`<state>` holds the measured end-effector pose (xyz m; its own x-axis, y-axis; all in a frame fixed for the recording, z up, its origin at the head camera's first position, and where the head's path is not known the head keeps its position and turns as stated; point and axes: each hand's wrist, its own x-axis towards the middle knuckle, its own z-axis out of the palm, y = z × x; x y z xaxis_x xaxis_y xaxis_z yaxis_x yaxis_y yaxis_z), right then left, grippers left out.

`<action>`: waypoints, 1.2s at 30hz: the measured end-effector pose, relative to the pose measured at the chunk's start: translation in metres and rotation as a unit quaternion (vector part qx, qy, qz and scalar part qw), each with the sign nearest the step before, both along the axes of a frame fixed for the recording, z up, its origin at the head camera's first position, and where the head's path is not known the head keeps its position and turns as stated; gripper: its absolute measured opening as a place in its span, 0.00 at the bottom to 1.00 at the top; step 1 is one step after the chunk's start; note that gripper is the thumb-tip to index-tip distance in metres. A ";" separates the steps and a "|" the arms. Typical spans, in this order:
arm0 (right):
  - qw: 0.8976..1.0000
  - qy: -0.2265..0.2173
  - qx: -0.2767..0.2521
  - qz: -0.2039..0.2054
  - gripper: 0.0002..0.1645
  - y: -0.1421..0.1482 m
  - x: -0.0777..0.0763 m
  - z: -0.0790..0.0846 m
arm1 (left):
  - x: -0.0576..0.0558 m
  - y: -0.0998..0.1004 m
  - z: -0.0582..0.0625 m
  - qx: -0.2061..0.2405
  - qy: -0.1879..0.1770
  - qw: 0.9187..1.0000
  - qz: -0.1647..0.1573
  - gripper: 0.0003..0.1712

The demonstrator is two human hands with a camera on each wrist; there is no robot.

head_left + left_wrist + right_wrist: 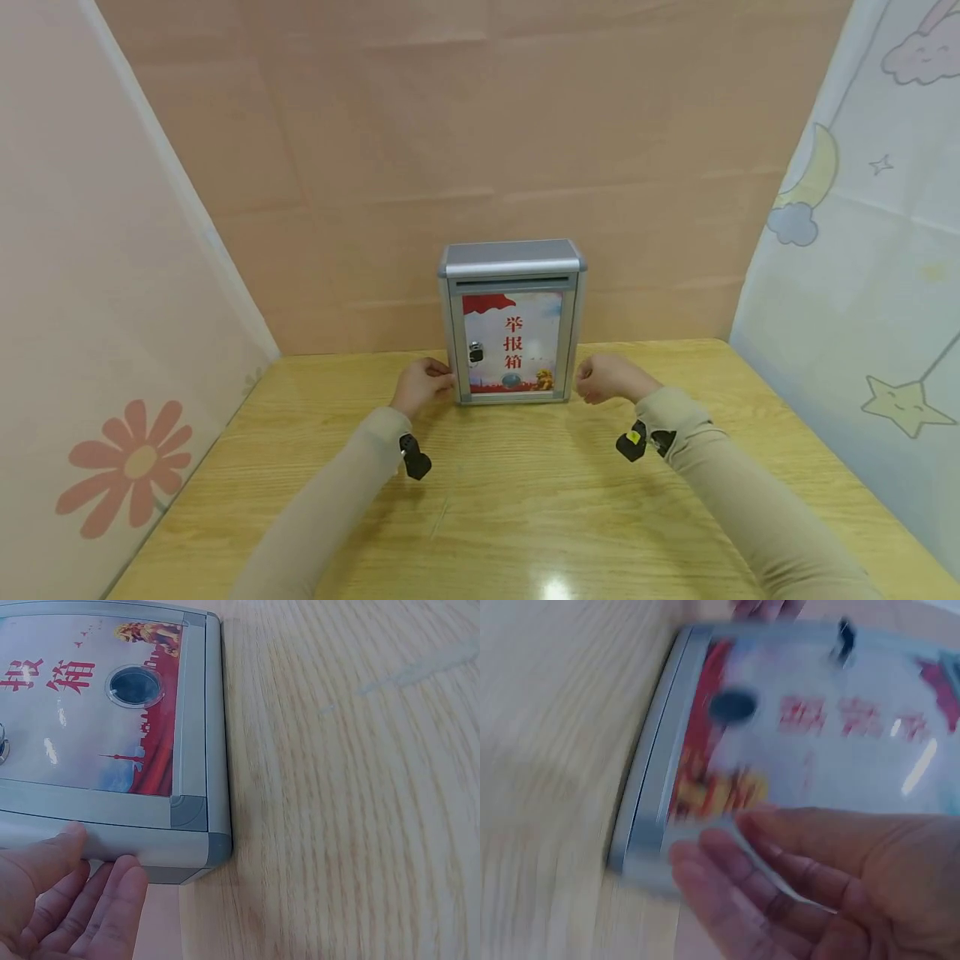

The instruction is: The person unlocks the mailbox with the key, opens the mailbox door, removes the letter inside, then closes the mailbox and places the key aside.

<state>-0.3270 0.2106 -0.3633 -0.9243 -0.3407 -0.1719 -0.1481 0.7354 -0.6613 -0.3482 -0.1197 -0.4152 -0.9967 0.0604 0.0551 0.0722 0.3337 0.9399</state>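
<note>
A grey metal box (512, 333) stands upright, a slot near its top. Its white front panel (45, 712) bears red characters, a black lock (476, 352) and a round window (135, 687). My left hand (425, 387) touches the box's left side low down, thumb and fingertips at the silver edge. On the other side my right hand (609, 379) is at the lower right edge, holding nothing visible. Its loosely bent fingers (727, 892) overlap the box's corner in the blurred right wrist view.
The box stands on a wooden table (517, 500) near its back edge, before a peach cloth backdrop (480, 125). Printed cloth walls flank the table, a flower (127, 467) on the left and a star (907, 404) on the right.
</note>
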 end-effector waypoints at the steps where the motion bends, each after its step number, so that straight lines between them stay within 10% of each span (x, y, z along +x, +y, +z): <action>1: 1.000 -0.014 -0.015 0.013 0.09 -0.007 0.003 0.004 | 0.001 0.000 0.001 -0.003 0.002 1.000 0.001 0.13; 10: 0.940 -0.136 -0.313 0.003 0.26 -0.095 0.012 0.022 | 0.005 0.002 0.006 -0.007 0.002 1.000 0.011 0.12; 20: 0.871 -0.181 -0.442 -0.118 0.22 -0.128 0.000 0.011 | 0.000 0.001 0.001 -0.004 0.008 1.000 0.014 0.12; 30: 0.837 -0.202 -0.488 -0.140 0.16 -0.135 -0.003 0.010 | -0.001 0.002 0.000 -0.008 0.008 1.000 0.016 0.12; 36: 0.776 -0.253 -0.558 -0.151 0.18 -0.141 -0.007 -0.004 | 0.000 0.001 0.000 -0.019 0.010 1.000 0.017 0.13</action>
